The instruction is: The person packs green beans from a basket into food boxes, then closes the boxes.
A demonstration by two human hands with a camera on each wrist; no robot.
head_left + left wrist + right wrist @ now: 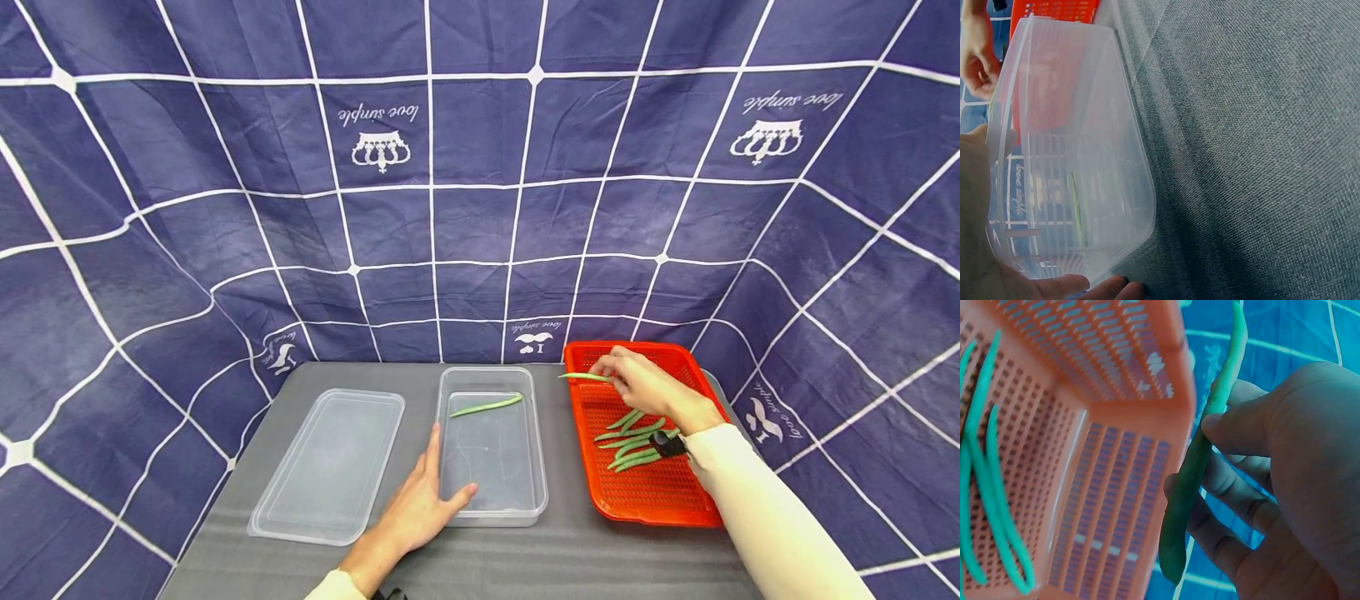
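My right hand (pixel 637 383) pinches a green bean (pixel 1200 462) between thumb and fingers, above the far left part of the red plastic basket (pixel 600 496). One end of this bean sticks out leftward past the basket rim in the head view. Several more green beans (pixel 633 450) lie on the basket floor, partly covered by my wrist. With fingers straight, my left hand (pixel 420 504) rests along the left side of a clear plastic container (pixel 491 471), its thumb over the rim. A single green bean (pixel 486 406) lies inside the container near its far end.
A flat translucent lid (pixel 330 467) lies left of the container on the grey tabletop (pixel 566 550). Dark blue cloth (pixel 480 225) with white grid lines hangs behind the table and along both sides. The basket stands right of the container, with a gap of tabletop between them.
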